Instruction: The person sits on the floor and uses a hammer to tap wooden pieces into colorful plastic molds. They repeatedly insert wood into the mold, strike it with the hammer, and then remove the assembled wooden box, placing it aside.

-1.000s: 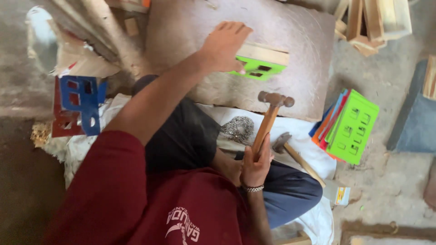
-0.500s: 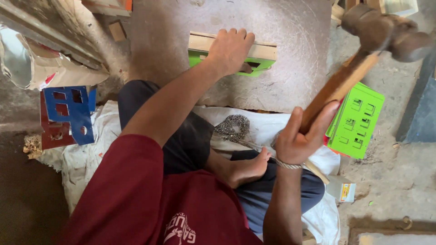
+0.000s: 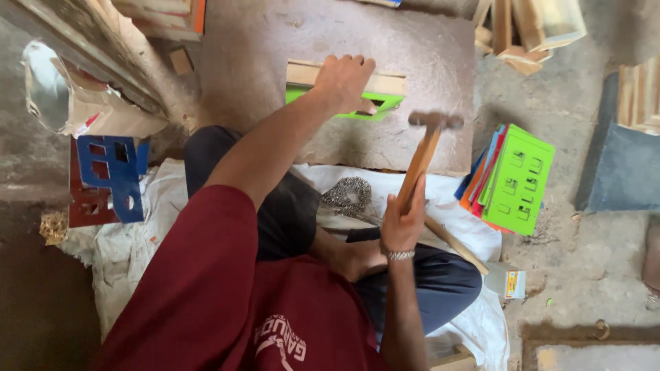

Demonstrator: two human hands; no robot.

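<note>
My left hand point(image 3: 344, 81) presses down on a pale wooden strip point(image 3: 386, 82) that lies on a bright green cut-out panel point(image 3: 385, 104), both on a flat brown stone slab point(image 3: 289, 48). My right hand point(image 3: 404, 218) grips the wooden handle of a hammer point(image 3: 425, 148). The hammer's metal head is low, just right of the green panel and above the slab. I sit cross-legged on a white cloth point(image 3: 130, 247).
A stack of coloured cut-out panels, green on top point(image 3: 517, 180), lies to the right. Blue and red panels point(image 3: 106, 180) lie on the left. A second hammer handle point(image 3: 454, 244), a pile of nails point(image 3: 349, 192), a small box point(image 3: 512, 282) and wooden frames point(image 3: 529, 27) are around.
The hammer swung up high to the right half a second ago and has now come down toward the green panel. My left hand stays on the wooden strip.
</note>
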